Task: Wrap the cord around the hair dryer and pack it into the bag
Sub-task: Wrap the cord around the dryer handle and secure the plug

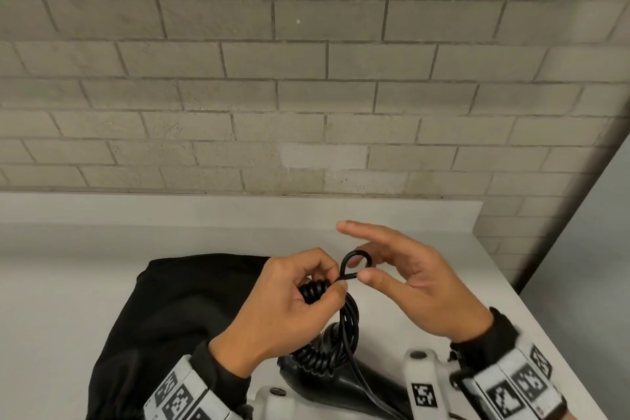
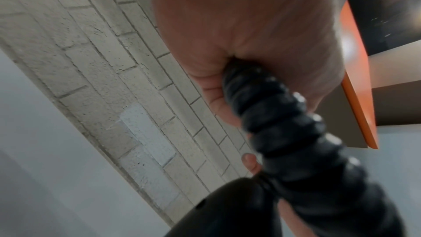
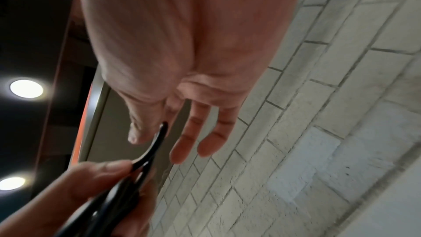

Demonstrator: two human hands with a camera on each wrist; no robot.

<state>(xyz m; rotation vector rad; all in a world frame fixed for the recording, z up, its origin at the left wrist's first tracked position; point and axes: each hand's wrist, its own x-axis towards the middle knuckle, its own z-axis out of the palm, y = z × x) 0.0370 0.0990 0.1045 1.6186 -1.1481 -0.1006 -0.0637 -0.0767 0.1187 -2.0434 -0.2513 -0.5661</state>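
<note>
A black hair dryer [image 1: 344, 382] lies near the front of the white counter [image 1: 68, 283], beside a black bag [image 1: 191, 317] that lies flat on its left. The black cord [image 1: 351, 317] rises from the dryer in several strands, partly coiled. My left hand [image 1: 330, 283] grips the coiled part of the cord [image 2: 284, 123] above the dryer [image 2: 227, 208]. My right hand [image 1: 363, 269] pinches a small cord loop [image 1: 356, 257] between thumb and a finger, its other fingers straight. In the right wrist view the cord loop [image 3: 157, 141] runs from my right hand [image 3: 154, 132] to the left hand's fingers [image 3: 102, 172].
A grey brick wall [image 1: 306, 78] stands behind the counter. The counter's right edge [image 1: 545, 334] runs diagonally close to my right wrist. Bare counter surface lies left of the bag and behind the hands.
</note>
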